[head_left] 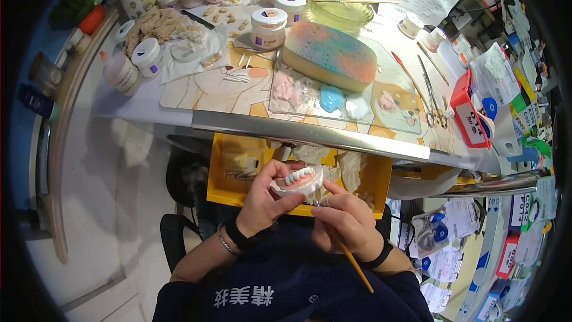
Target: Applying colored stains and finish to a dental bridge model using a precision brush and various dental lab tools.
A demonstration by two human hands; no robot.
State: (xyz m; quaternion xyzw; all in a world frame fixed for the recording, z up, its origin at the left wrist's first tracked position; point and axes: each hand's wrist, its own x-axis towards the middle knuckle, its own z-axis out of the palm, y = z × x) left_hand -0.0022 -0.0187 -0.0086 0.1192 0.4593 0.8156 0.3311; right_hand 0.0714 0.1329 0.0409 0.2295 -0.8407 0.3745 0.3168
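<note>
My left hand [263,201] is closed round a white plaster dental model [305,188] with a row of whitish teeth and pink gum along it. Between the fingers of my right hand [348,217] is a thin brush [357,267] with an orange-yellow handle that slants down toward my lap. Its tip is hidden near the model's right side, so I cannot tell whether it touches. Both hands are above an open yellow drawer [219,188], which holds crumpled tissue [351,170].
A metal strip [310,137] edges the table. On a glass slab [286,107] lie pink, blue and white pastes beside a multicoloured sponge [330,56]. Behind are several lidded jars [268,30] and a greenish glass bowl [339,15]. Scissors [430,98] and a red bin [471,107] are at right.
</note>
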